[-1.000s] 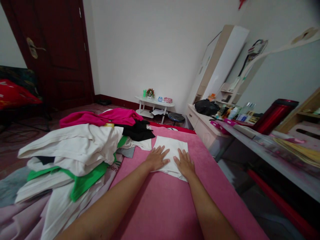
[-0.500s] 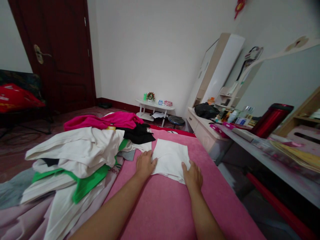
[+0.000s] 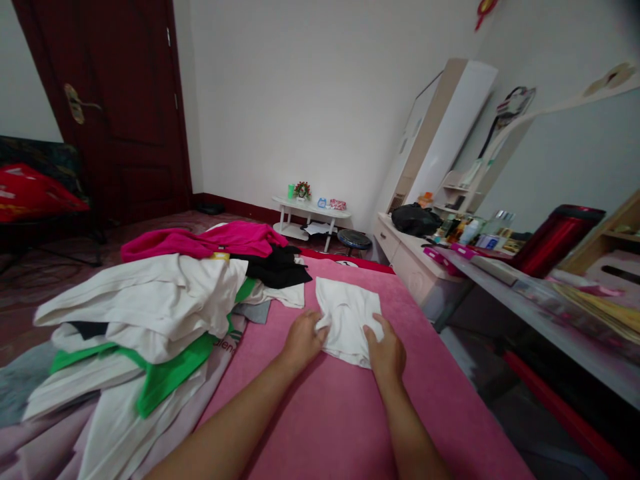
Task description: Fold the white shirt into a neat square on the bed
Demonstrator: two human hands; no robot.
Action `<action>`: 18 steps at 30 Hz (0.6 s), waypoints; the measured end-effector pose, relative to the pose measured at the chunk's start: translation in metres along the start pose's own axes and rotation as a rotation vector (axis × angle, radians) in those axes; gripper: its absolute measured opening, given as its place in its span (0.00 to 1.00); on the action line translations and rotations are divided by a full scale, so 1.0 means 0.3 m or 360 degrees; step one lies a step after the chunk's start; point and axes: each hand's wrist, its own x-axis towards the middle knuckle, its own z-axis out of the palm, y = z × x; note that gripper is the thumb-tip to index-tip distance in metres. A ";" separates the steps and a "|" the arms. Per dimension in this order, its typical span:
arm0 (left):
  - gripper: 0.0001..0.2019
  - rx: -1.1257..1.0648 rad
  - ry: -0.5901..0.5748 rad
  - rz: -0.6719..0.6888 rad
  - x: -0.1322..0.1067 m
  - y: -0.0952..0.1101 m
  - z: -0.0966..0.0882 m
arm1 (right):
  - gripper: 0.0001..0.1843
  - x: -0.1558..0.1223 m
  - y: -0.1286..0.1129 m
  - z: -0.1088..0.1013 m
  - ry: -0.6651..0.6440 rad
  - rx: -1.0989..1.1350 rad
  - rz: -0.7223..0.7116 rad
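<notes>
A white folded garment lies on the pink bed cover, its middle bunched into soft wrinkles; its exact kind does not show. My left hand grips its left edge between thumb and fingers. On the opposite side, my right hand pinches the right edge, thumb on top and fingers curled at the border. To the left is a loose heap of clothes: a white shirt over green cloth, with a bright pink garment and a black garment behind.
Along the right stands a dressing table with a black bag, bottles and a dark red cylinder. A low white side table and a round stool are beyond the bed. A red bag rests on a chair at left.
Both hands have closed on the garment's side edges. My left hand has moved right, pushing the left edge inward, and the cloth has gone from flat to wrinkled.
</notes>
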 end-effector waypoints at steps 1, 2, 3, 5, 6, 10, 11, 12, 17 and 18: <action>0.09 -0.0124 -0.0023 0.0150 -0.009 0.020 0.013 | 0.25 -0.010 -0.026 0.003 -0.0023 0.0088 -0.0116; 0.11 -0.0226 -0.0057 0.0278 -0.019 0.041 0.024 | 0.27 -0.021 -0.054 0.006 -0.0076 0.0136 -0.0201; 0.15 -0.0306 -0.0090 0.0377 -0.031 0.059 0.033 | 0.29 -0.030 -0.084 0.007 -0.0147 0.0137 -0.0244; 0.21 -0.0419 -0.0134 0.0492 -0.052 0.085 0.041 | 0.34 -0.042 -0.136 0.003 -0.0285 0.0012 -0.0215; 0.22 -0.0460 -0.0152 0.0519 -0.060 0.091 0.041 | 0.36 -0.042 -0.154 -0.001 -0.0327 -0.0071 -0.0170; 0.23 -0.0558 -0.0285 0.0611 -0.068 0.083 0.038 | 0.35 -0.011 -0.158 -0.006 -0.0377 -0.0221 -0.0016; 0.23 -0.0560 -0.0305 0.0579 -0.064 0.077 0.039 | 0.32 0.001 -0.145 -0.002 -0.0364 -0.0214 -0.0003; 0.23 -0.0546 -0.0295 0.0489 -0.059 0.070 0.042 | 0.29 0.014 -0.130 0.005 -0.0345 -0.0194 -0.0005; 0.18 -0.0001 0.0099 -0.0189 -0.029 0.027 0.050 | 0.23 0.114 -0.066 0.014 -0.0259 0.0006 -0.0163; 0.20 0.0140 0.0118 -0.0236 -0.025 0.019 0.052 | 0.23 0.148 -0.059 0.001 -0.0231 0.0012 -0.0194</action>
